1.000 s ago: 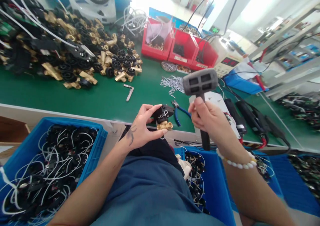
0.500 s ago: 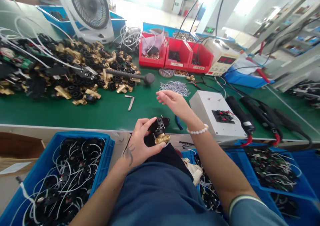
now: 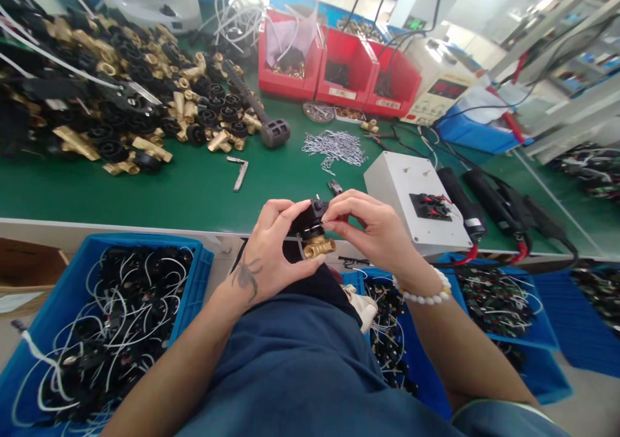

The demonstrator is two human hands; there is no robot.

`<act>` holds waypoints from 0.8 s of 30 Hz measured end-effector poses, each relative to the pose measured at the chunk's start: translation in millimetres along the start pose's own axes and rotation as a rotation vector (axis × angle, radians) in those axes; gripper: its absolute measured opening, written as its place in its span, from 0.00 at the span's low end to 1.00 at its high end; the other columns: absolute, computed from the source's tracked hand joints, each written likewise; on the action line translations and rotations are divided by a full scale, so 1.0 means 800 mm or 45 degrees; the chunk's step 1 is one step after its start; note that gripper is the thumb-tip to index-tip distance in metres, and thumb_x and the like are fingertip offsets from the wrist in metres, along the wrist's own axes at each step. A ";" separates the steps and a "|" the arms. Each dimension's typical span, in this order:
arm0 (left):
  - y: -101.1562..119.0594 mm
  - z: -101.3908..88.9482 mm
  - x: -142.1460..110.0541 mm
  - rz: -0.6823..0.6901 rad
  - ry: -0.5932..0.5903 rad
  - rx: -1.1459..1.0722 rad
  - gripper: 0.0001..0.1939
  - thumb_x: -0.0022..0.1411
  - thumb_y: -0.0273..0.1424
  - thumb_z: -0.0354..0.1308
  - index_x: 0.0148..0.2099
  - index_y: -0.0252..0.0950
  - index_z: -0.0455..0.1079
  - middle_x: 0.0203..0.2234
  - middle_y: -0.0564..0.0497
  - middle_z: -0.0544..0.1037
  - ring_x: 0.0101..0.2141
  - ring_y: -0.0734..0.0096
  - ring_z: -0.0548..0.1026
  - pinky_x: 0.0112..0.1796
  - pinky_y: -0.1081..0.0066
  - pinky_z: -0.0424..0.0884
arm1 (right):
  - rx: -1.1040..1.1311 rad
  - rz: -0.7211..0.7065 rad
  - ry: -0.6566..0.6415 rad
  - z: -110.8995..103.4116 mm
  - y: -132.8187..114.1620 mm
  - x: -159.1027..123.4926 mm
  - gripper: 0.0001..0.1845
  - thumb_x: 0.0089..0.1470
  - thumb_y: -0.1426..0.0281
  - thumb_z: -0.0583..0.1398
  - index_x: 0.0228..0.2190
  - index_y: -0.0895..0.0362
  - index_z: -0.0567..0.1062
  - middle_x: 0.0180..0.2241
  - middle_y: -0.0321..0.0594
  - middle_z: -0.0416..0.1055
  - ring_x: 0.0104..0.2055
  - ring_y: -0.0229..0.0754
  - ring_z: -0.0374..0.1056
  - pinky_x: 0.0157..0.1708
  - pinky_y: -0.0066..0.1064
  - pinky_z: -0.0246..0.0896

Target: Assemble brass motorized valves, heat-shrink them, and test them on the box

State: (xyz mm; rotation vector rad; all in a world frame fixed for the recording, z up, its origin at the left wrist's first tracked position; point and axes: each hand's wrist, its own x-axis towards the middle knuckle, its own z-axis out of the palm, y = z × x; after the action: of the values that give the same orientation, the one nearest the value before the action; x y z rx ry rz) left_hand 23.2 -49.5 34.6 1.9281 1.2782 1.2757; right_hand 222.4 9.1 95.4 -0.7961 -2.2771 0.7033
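Observation:
My left hand [image 3: 268, 250] is closed around a brass valve fitting [image 3: 318, 248] with a black plastic housing [image 3: 310, 217] on top, held over my lap at the bench edge. Thumb and fingers of my right hand [image 3: 371, 227] pinch at the housing's right side, on a thin wire clip [image 3: 323, 224] that their tips mostly cover. On the green bench, a grey mallet [image 3: 275, 132] lies with its handle against the heap of brass and black parts [image 3: 188, 104]. Loose wire clips [image 3: 335, 148] form a pile beyond my hands.
A small L-shaped metal piece [image 3: 238, 173] and partly hidden pliers [image 3: 334, 186] lie on the bench. Red bins [image 3: 341, 91] stand behind; a white box with sockets [image 3: 416, 198] stands at right. Blue crates [image 3: 196, 295] of wired parts sit below the bench.
My right hand has let go of the mallet, which now lies by the heap, and has come back to pinch at the clip on the valve fitting. My left hand keeps its hold.

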 end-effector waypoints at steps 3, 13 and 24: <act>-0.001 0.003 0.001 -0.047 0.033 -0.079 0.36 0.54 0.33 0.72 0.63 0.42 0.64 0.53 0.45 0.69 0.54 0.57 0.73 0.50 0.56 0.81 | -0.018 0.080 0.054 0.000 0.013 -0.004 0.08 0.66 0.62 0.61 0.39 0.53 0.77 0.38 0.40 0.77 0.41 0.41 0.72 0.45 0.34 0.69; -0.014 0.014 0.002 -0.180 0.162 -0.192 0.38 0.56 0.35 0.70 0.66 0.43 0.60 0.57 0.44 0.65 0.58 0.57 0.71 0.51 0.57 0.80 | -1.181 0.845 -0.196 0.040 0.047 -0.017 0.36 0.70 0.57 0.53 0.66 0.72 0.65 0.57 0.77 0.67 0.59 0.73 0.66 0.55 0.59 0.62; -0.019 0.014 0.002 -0.151 0.177 -0.202 0.37 0.55 0.35 0.70 0.66 0.39 0.65 0.51 0.45 0.65 0.53 0.59 0.73 0.49 0.59 0.81 | -0.465 1.053 -0.408 -0.026 0.029 0.003 0.17 0.65 0.61 0.56 0.43 0.61 0.78 0.29 0.44 0.75 0.27 0.42 0.72 0.30 0.33 0.67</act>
State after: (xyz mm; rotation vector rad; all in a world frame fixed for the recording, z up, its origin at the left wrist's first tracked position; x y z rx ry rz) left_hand 27.0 -40.6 18.5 1.6549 1.2957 1.4249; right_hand 243.9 32.1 95.3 -1.9803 -2.3476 0.8077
